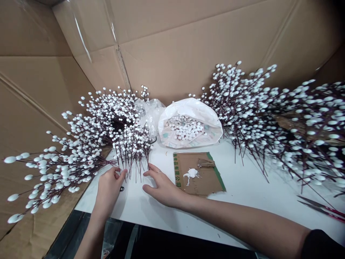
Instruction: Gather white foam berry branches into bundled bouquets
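Artificial white-berry stems stand in a loose row at the left middle of the table, their thin dark ends toward me. At the left end of that row my left hand is closed, with a thin stem at its pinched fingertips; the exact grip is partly hidden. My right hand is at the row's right end, thumb and fingers apart, fingertips beside the outermost stem end. A ring is on one of its fingers. Farther left lies a big bunch of berry stems, its gathered ends close to my left hand.
An open white bag of loose berry sprigs stands at the back. Before it lies a cardboard piece with a white glue-like blob. More berry stems fill the right side, near scissors. Cardboard walls enclose the white table.
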Demonstrator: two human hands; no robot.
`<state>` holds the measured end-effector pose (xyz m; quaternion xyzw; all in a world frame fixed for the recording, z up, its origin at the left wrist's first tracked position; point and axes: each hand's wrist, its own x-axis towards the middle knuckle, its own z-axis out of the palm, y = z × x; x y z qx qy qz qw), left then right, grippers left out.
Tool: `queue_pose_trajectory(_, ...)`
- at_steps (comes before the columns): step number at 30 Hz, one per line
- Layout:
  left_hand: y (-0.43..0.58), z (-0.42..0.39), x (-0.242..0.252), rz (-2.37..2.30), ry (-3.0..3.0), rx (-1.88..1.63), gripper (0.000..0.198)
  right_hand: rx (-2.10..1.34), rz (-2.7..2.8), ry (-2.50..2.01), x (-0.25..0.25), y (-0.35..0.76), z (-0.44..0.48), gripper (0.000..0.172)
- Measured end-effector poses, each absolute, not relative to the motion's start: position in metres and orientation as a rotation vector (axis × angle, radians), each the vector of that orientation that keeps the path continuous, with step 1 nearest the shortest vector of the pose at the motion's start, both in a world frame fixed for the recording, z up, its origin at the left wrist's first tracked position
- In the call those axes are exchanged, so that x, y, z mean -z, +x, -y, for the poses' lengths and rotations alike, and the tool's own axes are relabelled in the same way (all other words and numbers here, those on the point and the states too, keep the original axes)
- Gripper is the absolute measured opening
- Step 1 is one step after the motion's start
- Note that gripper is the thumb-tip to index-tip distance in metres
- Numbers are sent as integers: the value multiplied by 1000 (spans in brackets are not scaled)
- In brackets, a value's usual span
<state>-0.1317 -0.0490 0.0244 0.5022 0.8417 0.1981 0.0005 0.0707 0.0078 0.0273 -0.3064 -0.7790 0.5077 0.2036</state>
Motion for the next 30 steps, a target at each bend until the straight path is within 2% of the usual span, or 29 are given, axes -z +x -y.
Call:
queue_pose_trajectory(9,-124,50,-27,-2803,1663,-718,27,-1435,2158,-861,-24,70,-7,37)
queue_pose_trajectory(13,-121,45,-28,-2573,1905,-864,19,-1428,2154,-855,-23,70,-7,36)
queue_pose_trajectory(17,-123,39,-22,-2376,1942,-863,15,-1420,2156,-851,-23,69,-7,36)
queue_pose_trajectory(30,-128,36,-12,-2326,1862,-894,14,-1417,2159,-873,-22,67,-8,36)
